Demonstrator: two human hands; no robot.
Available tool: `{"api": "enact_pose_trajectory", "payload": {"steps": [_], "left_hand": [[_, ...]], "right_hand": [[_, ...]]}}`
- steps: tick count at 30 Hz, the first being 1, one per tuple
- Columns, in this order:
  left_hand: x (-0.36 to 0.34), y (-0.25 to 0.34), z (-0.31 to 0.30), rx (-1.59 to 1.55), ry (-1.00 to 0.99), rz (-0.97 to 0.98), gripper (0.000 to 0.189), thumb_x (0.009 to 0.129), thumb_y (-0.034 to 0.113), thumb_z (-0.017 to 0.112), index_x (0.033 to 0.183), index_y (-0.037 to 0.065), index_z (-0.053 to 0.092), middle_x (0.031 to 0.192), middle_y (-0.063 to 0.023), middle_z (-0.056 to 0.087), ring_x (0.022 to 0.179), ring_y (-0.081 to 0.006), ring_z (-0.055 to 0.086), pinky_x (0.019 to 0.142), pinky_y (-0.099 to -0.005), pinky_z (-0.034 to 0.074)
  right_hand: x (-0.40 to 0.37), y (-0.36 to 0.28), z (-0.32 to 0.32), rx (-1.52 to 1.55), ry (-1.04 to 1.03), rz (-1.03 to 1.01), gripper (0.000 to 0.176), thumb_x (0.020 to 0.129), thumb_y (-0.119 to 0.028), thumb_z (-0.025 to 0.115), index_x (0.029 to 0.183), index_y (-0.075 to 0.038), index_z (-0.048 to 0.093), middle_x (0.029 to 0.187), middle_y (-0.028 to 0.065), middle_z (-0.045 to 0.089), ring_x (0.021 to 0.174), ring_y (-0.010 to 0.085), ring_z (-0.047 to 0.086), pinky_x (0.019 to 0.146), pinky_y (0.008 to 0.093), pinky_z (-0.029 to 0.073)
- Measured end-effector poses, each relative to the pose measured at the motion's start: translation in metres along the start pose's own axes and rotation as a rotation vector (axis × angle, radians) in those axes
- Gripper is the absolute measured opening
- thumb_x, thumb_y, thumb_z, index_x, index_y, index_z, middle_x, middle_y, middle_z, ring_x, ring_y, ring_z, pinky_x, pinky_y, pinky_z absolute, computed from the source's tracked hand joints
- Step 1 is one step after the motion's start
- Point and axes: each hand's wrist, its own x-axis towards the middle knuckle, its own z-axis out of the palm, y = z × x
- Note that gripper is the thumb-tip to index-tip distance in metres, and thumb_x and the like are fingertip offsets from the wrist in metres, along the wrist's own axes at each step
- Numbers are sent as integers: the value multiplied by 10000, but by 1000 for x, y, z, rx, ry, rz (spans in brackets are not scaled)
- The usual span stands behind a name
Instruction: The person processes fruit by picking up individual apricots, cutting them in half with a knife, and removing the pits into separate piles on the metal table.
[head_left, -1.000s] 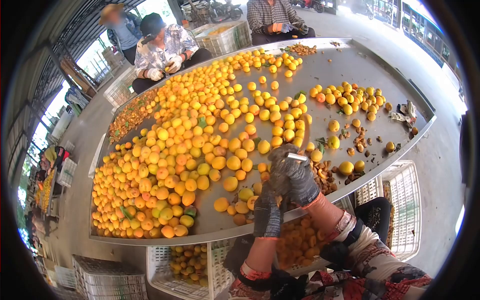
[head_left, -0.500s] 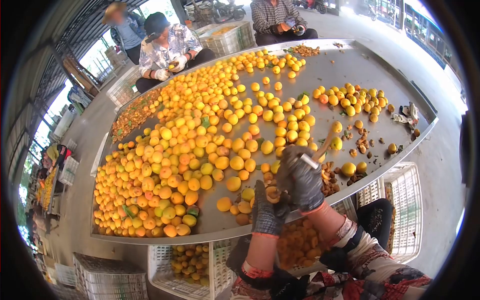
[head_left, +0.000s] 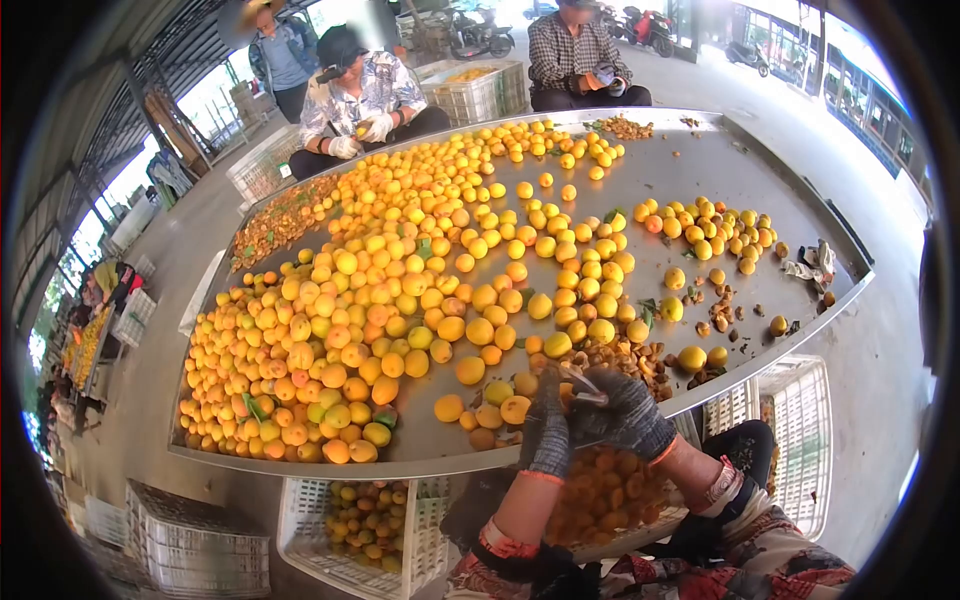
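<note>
My left hand (head_left: 546,432), in a dark grey knit glove, is closed at the near edge of the metal table (head_left: 440,385). What sits in its fingers is hidden. Right against it, my gloved right hand (head_left: 628,412) is closed around a small knife (head_left: 588,388), of which only a thin silvery part shows. A heap of brown pits and scraps (head_left: 625,358) lies just beyond both hands. Loose apricots (head_left: 515,408) rest left of my left hand. Below my wrists, a crate holds orange apricot pieces (head_left: 610,490).
A large pile of apricots (head_left: 330,340) covers the table's left side; a smaller group (head_left: 710,228) lies at right near a crumpled glove (head_left: 812,265). White crates (head_left: 800,440) stand below the edge. Two co-workers (head_left: 360,95) (head_left: 578,60) sit across the table; another person stands behind.
My right hand has come down and in toward my left hand, and the knife, which pointed up and away, is now between the hands. The view has shifted slightly.
</note>
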Motion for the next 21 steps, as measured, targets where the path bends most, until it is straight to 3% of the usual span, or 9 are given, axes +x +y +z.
{"api": "enact_pose_trajectory", "payload": {"steps": [3,5,6,7,8,12,15,17,21], "left_hand": [[-14,3,-2,153,-65,93,480,915,412,394,1106,-5,534,989,-99,584,824,-145,547,701,-262,469],[-28,4,-9,730,-274,575,387,910,338,440,1080,11,559,1005,-95,585,798,-171,568,703,-272,464],[-32,1,-11,730,-280,576,387,910,338,440,1080,11,559,1005,-95,585,798,-171,568,703,-272,464],[-35,-3,-14,717,-479,634,348,904,312,460,1065,23,569,979,-86,590,783,-185,576,701,-279,465],[-37,-5,-16,697,-676,689,310,899,285,480,1051,34,579,953,-76,595,767,-199,584,699,-285,466],[-68,28,-5,784,-765,856,260,893,255,497,1010,44,593,849,-57,602,689,-196,583,634,-301,468],[-70,42,-14,561,-407,653,228,890,239,494,963,51,600,800,-46,586,661,-136,552,544,-266,432],[-68,51,-23,408,-171,510,210,888,228,492,931,56,605,767,-39,575,642,-96,531,484,-243,408],[-48,71,-43,-43,192,511,242,891,245,457,951,56,595,784,-36,565,583,-93,501,461,-224,401]], "right_hand": [[-12,-20,-12,-370,103,-116,256,782,-81,651,1018,-35,562,894,20,603,804,95,569,687,247,477],[-8,-37,-12,-248,166,-95,282,780,-205,630,976,-20,547,821,53,590,769,148,579,603,259,479],[-7,-44,-20,-532,88,-115,270,785,-188,611,988,-23,546,797,40,592,749,134,578,608,257,477],[-6,-52,-26,-818,7,-131,260,791,-172,592,1000,-26,544,773,27,594,728,120,578,612,255,476],[-2,-58,-19,-602,96,29,261,778,-163,597,1003,-37,557,774,24,595,709,110,569,632,251,471],[32,-17,-49,-687,56,-51,225,790,-145,573,984,-31,578,813,41,599,718,116,572,650,246,473],[55,-14,-34,-468,70,104,214,794,-163,561,977,-58,600,875,56,606,749,144,581,677,275,478],[60,-20,-6,-1056,-300,15,215,802,-197,540,973,-88,608,934,89,608,810,202,591,702,301,481],[60,2,31,-1253,-410,-165,338,745,-313,592,1008,-104,558,990,144,590,915,318,571,758,388,464]]}}
